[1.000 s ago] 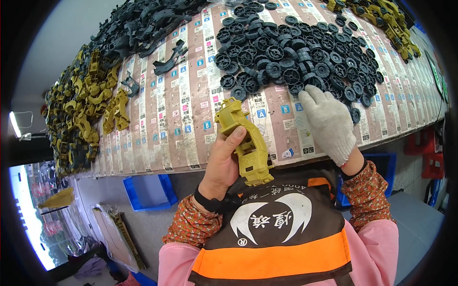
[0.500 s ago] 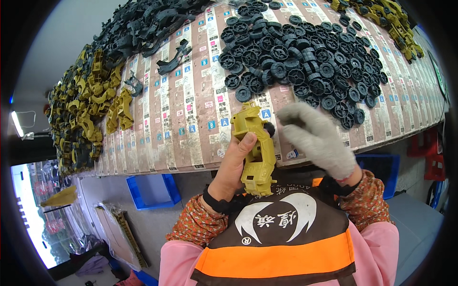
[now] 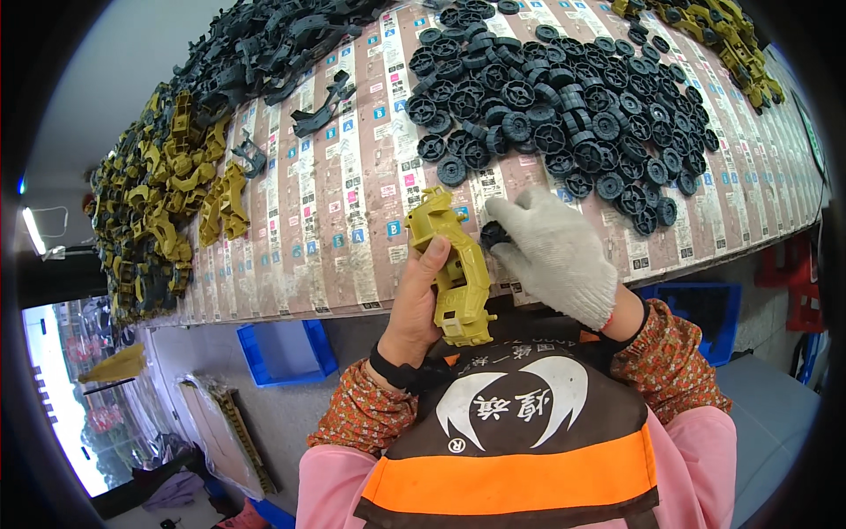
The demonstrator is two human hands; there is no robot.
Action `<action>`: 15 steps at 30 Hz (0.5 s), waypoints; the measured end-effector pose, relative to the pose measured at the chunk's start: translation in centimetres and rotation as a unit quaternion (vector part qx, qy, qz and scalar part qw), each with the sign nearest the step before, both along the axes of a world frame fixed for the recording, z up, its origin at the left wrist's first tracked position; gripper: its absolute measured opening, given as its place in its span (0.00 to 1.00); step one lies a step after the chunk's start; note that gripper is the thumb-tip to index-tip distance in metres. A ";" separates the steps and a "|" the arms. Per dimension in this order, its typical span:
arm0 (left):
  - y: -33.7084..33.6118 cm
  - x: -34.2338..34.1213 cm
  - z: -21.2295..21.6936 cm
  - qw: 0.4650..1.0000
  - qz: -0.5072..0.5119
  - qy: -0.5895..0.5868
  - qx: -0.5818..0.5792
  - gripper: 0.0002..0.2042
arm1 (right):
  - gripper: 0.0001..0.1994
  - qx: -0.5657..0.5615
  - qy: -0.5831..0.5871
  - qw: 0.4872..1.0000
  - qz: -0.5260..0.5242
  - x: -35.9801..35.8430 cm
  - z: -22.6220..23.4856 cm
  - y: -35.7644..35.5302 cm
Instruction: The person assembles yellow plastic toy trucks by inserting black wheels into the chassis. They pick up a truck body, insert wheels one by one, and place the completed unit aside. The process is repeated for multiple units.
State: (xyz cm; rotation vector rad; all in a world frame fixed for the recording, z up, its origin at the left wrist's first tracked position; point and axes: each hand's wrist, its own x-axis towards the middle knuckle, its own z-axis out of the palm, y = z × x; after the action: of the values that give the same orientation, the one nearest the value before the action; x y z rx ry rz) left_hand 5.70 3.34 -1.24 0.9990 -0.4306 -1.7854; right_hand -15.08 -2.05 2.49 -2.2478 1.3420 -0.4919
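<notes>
My bare left hand (image 3: 419,295) holds a yellow plastic toy-vehicle chassis (image 3: 463,286) upright over the table's near edge, thumb on its face. Close to the chassis's right side, my right hand (image 3: 564,256), in a white knit glove, has a small black toy wheel (image 3: 494,234) between its thumb and fingers. Part of this wheel is hidden by the glove. Beyond my hands lies a large heap of black spoked toy wheels (image 3: 564,97).
Yellow plastic parts (image 3: 163,198) are piled on the table's left, with dark grey parts (image 3: 264,53) heaped behind them. More yellow parts (image 3: 736,53) sit far right. Blue bins (image 3: 286,353) stand below the table edge. A red crate (image 3: 802,282) is at the right.
The chassis in my left hand has shifted slightly left. My gloved right hand has moved down and left, and its fingers have closed round the black wheel.
</notes>
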 end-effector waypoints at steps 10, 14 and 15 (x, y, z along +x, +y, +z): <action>1.1 0.5 0.0 0.999 -0.027 -0.019 -0.010 0.30 | 0.11 0.093 -0.259 0.959 -0.061 0.3 -2.1 0.4; 1.2 0.1 -0.5 0.995 -0.045 -0.084 -0.026 0.37 | 0.11 0.141 -0.318 0.933 -0.091 1.1 -0.6 1.2; 1.1 0.0 -0.5 0.995 -0.055 -0.082 -0.025 0.39 | 0.12 0.150 -0.321 0.931 -0.093 1.1 -0.3 1.5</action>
State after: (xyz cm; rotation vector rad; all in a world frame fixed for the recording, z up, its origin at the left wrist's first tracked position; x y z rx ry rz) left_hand 5.71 4.44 -1.72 1.1102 -0.6402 -1.7876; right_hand -13.98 -0.54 2.23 -1.5208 1.1763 -0.9231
